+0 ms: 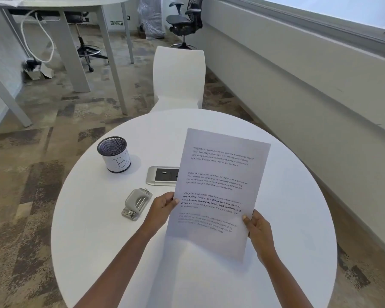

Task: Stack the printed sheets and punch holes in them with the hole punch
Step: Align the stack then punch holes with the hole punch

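Note:
I hold the printed sheets (218,187) upright above the round white table (287,196), their printed side facing me. My left hand (162,206) grips their left edge, thumb on the front. My right hand (257,226) grips the lower right edge the same way. How many sheets are in the bundle cannot be told. The grey metal hole punch (136,203) lies on the table just left of my left hand, untouched.
A black mesh pen cup (114,154) with a white label stands at the table's back left. A silver power socket panel (162,175) sits in the table's middle, partly behind the sheets. A white chair (178,78) stands beyond the table.

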